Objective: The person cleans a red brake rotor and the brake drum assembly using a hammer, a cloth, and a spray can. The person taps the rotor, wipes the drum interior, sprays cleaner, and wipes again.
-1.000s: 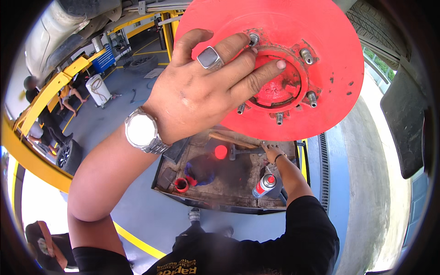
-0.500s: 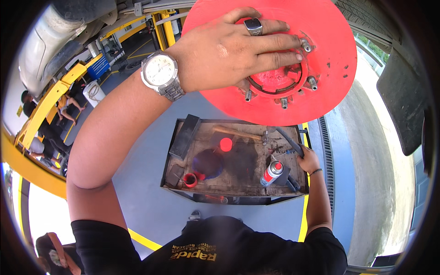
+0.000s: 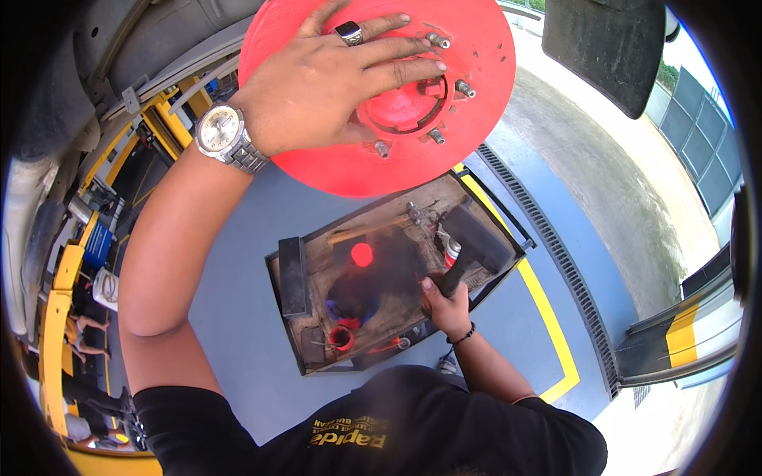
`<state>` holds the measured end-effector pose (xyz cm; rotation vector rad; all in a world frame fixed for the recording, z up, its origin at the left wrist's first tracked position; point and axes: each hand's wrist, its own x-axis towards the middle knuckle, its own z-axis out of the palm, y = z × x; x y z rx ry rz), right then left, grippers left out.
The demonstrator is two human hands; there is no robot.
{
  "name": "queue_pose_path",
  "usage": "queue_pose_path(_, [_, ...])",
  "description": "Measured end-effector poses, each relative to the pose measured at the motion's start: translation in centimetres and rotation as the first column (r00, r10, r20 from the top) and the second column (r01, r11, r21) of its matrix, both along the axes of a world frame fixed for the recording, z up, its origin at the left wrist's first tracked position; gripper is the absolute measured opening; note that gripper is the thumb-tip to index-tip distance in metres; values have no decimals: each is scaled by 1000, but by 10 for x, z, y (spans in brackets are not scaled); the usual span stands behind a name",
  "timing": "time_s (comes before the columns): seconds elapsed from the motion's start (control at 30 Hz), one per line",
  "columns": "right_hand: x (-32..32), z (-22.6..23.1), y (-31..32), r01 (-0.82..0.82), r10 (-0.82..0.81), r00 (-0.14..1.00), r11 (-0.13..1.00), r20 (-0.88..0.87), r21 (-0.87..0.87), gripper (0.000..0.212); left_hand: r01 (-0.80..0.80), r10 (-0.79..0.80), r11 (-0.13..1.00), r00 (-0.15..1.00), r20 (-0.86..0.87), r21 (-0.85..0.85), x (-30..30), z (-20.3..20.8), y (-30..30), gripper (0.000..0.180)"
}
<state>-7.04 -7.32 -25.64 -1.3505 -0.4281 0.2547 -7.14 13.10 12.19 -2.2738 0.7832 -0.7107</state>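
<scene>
With left fingers [image 3: 389,52] splayed across the red disc [image 3: 468,123] and right fingers [image 3: 429,292] wrapped round the mallet [image 3: 482,242], I'd swing clear of the tabletop [image 3: 393,316]'s right edge.

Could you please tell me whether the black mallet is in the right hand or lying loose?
In the right hand: it grips the black mallet by its handle, and the mallet partly covers the spray can.

Yellow floor line [image 3: 550,319] near dark drain grate [image 3: 551,239]
</scene>
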Motion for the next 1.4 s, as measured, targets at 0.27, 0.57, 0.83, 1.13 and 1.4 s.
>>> queue_pose_path(0.27, [30, 84, 80, 372, -329, 895, 923, 301, -99, 13, 61, -61, 998, 998, 18, -1, -7, 0, 3, 94])
queue_pose_path(0.57, [24, 103, 86, 365, -352, 928, 925, 120, -111, 13, 141, -142, 990, 980, 137, 20, 2, -9, 14, 97])
queue_pose_path(0.83, [22, 68, 99, 425, -436, 882, 900, 177, 97, 14, 32, -29, 999, 993, 118, -24, 8, -12, 15, 112])
queue_pose_path(1.13, [23, 66, 76, 384, -409, 909, 896, 80, 221, 16, 57, -10, 991, 929, 370, -118, -1, -21, 15, 119])
queue_pose_path(1.4, [35, 173, 47, 189, -574, 718, 706, 394, 682, 10, 147, 276, 779, 793, 543, -609, -8, -70, 30, 130])
